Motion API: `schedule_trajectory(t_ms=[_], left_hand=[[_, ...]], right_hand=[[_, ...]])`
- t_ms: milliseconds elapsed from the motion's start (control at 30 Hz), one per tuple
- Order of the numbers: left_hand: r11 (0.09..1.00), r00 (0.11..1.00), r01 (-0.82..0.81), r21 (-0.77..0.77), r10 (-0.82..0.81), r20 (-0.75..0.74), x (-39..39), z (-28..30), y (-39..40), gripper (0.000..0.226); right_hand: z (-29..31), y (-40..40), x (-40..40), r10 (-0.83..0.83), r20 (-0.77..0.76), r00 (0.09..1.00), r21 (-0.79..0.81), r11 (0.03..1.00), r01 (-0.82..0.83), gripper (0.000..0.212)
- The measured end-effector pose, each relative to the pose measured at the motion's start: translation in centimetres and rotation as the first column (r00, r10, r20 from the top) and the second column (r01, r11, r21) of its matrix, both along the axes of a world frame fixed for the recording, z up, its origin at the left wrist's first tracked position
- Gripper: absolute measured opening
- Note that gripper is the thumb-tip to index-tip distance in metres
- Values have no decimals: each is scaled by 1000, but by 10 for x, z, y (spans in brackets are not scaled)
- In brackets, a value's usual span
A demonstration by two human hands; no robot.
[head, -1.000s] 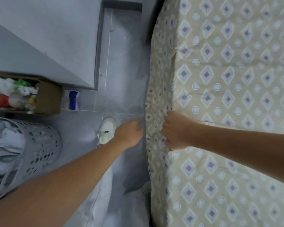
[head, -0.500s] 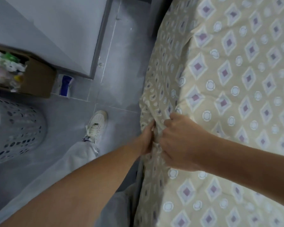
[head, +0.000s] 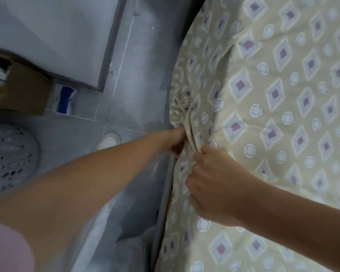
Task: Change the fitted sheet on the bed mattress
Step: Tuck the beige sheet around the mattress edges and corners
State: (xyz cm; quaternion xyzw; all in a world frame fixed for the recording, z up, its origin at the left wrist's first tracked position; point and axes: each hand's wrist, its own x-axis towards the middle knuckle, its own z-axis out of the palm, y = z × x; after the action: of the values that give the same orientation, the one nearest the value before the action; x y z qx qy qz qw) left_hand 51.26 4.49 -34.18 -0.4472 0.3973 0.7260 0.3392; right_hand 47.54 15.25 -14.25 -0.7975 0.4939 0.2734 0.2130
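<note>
- The right half of the frame is being filled by the fitted sheet [head: 273, 114], beige with purple diamonds and white rings, which is lying stretched over the mattress.
- At the centre of the frame, on the mattress's side edge, the sheet is being gathered into a raised fold [head: 189, 126].
- The fold is being pinched by the left hand [head: 175, 142], whose fingers are curled round the cloth from the floor side.
- Just below and to the right, the sheet's edge is being gripped by the right hand [head: 210, 185], with its fingers curled into the fabric; the two hands are being held close together, nearly touching.
- A grey tiled floor [head: 126, 107] is being shown left of the bed.
- A white shoe [head: 108, 142] is being partly hidden by the left forearm.
- At the left edge, a perforated grey laundry basket [head: 10, 158] is being seen, with a cardboard box [head: 26, 91] above it.
</note>
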Motion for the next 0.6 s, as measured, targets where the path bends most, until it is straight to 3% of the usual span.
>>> schedule_trajectory(t_ms=[167,333,400,500,600], left_hand=[[928,1000,13,-372,-7,18,42,-1,-45,35],[894,1000,-19,-447,23,3,62,-1,-62,27],[890,997,-73,-450,64,-36,54,11,-64,27],[902,988,-146,-406,114,-101,33,29,-60,20],[944,967,-214,-250,169,-189,5,45,-49,24]], right_hand=[[-28,-3,3,-24,0,1000,11,1000,24,44],[-51,-20,-1,-139,57,989,117,984,132,38],[-52,-32,-26,-194,162,967,-81,975,209,34],[-57,-75,-103,-233,226,946,-406,860,309,31],[-65,-121,-184,-266,165,950,-494,811,313,30]])
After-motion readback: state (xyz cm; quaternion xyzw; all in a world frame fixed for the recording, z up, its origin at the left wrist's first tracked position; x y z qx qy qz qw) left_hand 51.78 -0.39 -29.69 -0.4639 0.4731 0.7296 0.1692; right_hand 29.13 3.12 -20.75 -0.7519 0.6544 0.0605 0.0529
